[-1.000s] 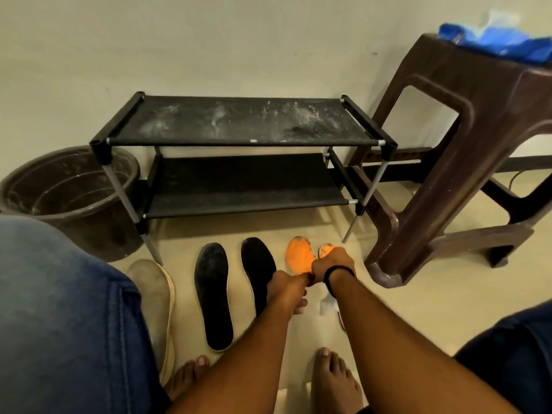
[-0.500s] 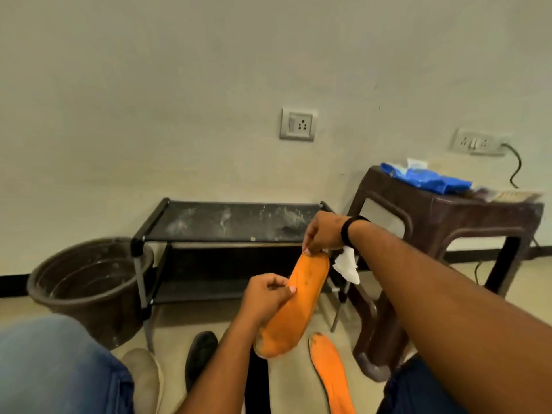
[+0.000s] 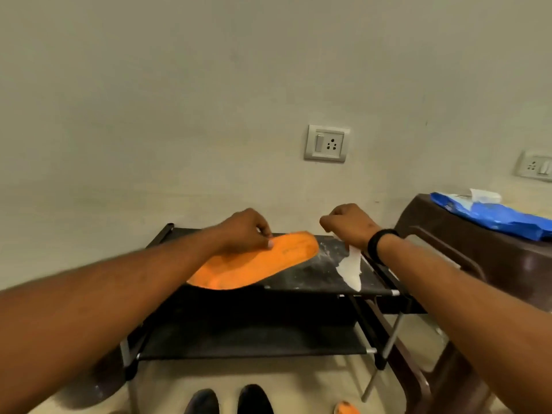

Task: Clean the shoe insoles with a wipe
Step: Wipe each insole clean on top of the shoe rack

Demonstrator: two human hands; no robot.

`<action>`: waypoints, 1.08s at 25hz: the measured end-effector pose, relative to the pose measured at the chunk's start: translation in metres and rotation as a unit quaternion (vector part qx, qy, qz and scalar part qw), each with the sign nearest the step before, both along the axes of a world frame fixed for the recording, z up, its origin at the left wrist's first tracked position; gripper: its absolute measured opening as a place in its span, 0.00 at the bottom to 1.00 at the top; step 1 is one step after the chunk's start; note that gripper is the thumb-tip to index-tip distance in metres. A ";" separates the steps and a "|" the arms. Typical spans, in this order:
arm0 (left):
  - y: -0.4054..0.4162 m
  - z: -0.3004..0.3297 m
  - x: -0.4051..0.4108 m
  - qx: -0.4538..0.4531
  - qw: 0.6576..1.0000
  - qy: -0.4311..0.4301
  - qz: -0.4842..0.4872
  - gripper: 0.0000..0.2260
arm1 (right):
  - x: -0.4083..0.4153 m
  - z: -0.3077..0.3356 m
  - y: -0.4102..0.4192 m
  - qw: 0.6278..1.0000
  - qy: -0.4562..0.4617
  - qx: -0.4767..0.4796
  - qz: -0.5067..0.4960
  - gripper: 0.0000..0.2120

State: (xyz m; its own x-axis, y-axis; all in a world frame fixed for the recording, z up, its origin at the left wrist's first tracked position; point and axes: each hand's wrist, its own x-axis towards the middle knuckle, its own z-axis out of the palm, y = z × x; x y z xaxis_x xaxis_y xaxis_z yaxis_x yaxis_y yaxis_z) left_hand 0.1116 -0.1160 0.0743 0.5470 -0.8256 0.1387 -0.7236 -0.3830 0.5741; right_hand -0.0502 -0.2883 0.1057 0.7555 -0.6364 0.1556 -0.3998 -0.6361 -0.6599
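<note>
Hands up over dusty black two-shelf shoe rack (image 3: 301,279). Our left hand (image 3: 243,233) pinches flat orange foam insole (image 3: 254,264) above top shelf. Our right hand (image 3: 348,224) grips thin white wipe (image 3: 351,268).

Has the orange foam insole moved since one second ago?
Yes. The orange foam insole went up from the floor; the left hand now holds it over the top shelf of the black shoe rack.

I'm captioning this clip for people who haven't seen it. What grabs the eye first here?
The bright orange insole, held by the left hand over the dusty black rack. Next, the white wipe hanging from the right hand beside it. At far right, a blue packet lies on a brown stool.
</note>
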 end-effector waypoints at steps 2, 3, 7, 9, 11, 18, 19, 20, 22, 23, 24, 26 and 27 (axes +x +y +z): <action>-0.012 -0.030 0.016 -0.003 0.999 0.050 -0.007 0.07 | 0.026 -0.023 -0.012 1.000 -0.006 0.006 0.017 0.06; -0.023 -0.044 0.024 -0.003 0.998 0.060 -0.011 0.06 | 0.040 -0.036 -0.019 1.000 -0.004 0.000 0.025 0.06; -0.060 -0.071 0.046 -0.026 0.998 0.059 -0.013 0.10 | 0.075 -0.070 -0.048 0.994 0.049 -0.077 0.064 0.13; -0.064 -0.073 0.055 -0.043 0.998 0.042 -0.015 0.16 | 0.078 -0.079 -0.064 0.992 0.037 -0.098 0.066 0.16; -0.059 -0.074 0.058 -0.033 0.997 0.047 -0.052 0.18 | 0.075 -0.085 -0.079 0.995 0.017 -0.077 0.065 0.15; -0.051 -0.091 0.034 0.053 0.992 -0.097 -0.060 0.17 | 0.057 -0.100 -0.099 0.975 -0.045 0.213 0.041 0.16; -0.054 -0.092 0.031 0.054 0.991 -0.115 -0.046 0.16 | 0.058 -0.100 -0.099 0.974 -0.042 0.221 0.035 0.15; -0.057 -0.094 0.027 0.049 0.990 -0.127 -0.032 0.14 | 0.059 -0.097 -0.099 0.973 -0.038 0.227 0.033 0.14; -0.060 -0.098 0.022 0.031 0.990 -0.140 -0.010 0.12 | 0.063 -0.091 -0.095 0.971 -0.031 0.235 0.037 0.15; -0.059 -0.101 0.021 0.025 0.989 -0.147 -0.004 0.12 | 0.064 -0.089 -0.092 0.968 -0.038 0.244 0.037 0.15; -0.058 -0.102 0.019 0.023 0.988 -0.153 -0.002 0.12 | 0.065 -0.089 -0.091 0.964 -0.052 0.261 0.029 0.15; -0.055 -0.103 0.019 0.025 0.989 -0.148 -0.002 0.12 | 0.066 -0.092 -0.089 0.941 -0.081 0.328 -0.014 0.13; -0.053 -0.103 0.020 0.025 0.989 -0.144 -0.004 0.12 | 0.066 -0.094 -0.089 0.923 -0.092 0.373 -0.036 0.11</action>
